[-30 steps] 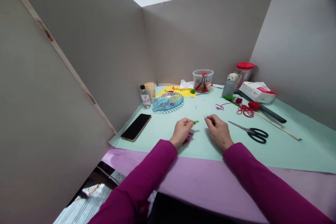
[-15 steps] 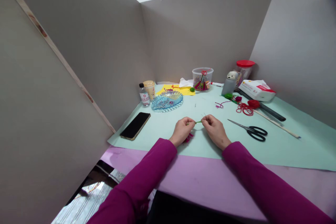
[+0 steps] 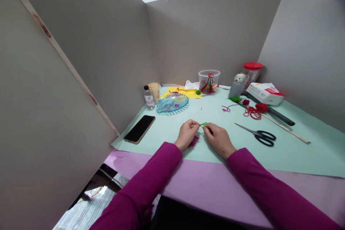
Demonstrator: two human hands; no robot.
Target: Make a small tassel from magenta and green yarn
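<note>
Green yarn (image 3: 204, 124) shows between my two hands, with small loops near the fingertips. My left hand (image 3: 186, 134) is closed in a pinch on one part of it. From beneath that hand a magenta yarn tassel (image 3: 194, 141) sticks out. My right hand (image 3: 219, 140) pinches the yarn from the other side, its fingers curled close to the left fingertips. Black-handled scissors (image 3: 259, 134) lie to the right of my right hand, apart from it.
A phone (image 3: 139, 129) lies at the left, near a blue shell-shaped dish (image 3: 172, 105) and a small bottle (image 3: 149, 97). A clear tub (image 3: 209, 82) stands at the back. Red yarn (image 3: 252, 113), a wooden stick (image 3: 285, 128) and a tissue pack (image 3: 265, 93) are on the right.
My right hand has moved slightly left and its fingers have turned down. The green yarn, a short straight length before, now shows as loops above the fingertips.
</note>
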